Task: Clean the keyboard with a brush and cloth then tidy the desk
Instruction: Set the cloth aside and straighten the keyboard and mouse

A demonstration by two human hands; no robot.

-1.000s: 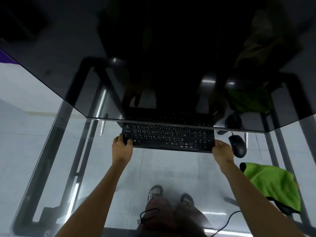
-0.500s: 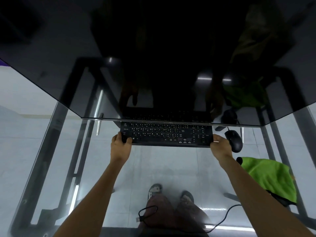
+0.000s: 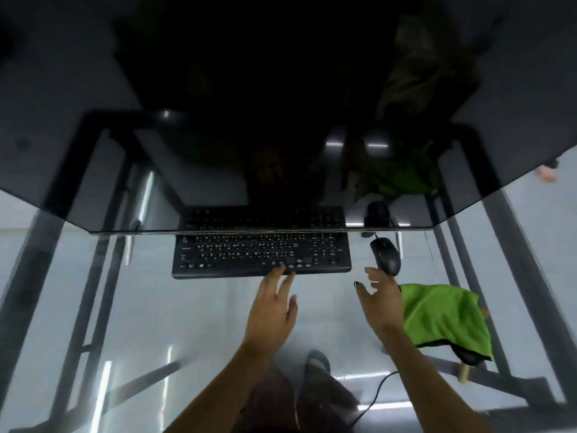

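Both hands [image 3: 271, 310] [image 3: 381, 303] (fingers loose) below keyboard [image 3: 261, 255]

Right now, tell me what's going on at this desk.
A person stands at a glass desk, looking down at a black keyboard pushed in under the edge of a dark monitor. Neither hand holds anything: the left hand reaches forward with straight fingers, its fingertips at the keyboard's near edge, and the right hand hangs open just short of the black mouse. A green cloth lies on the desk to the right, untouched.
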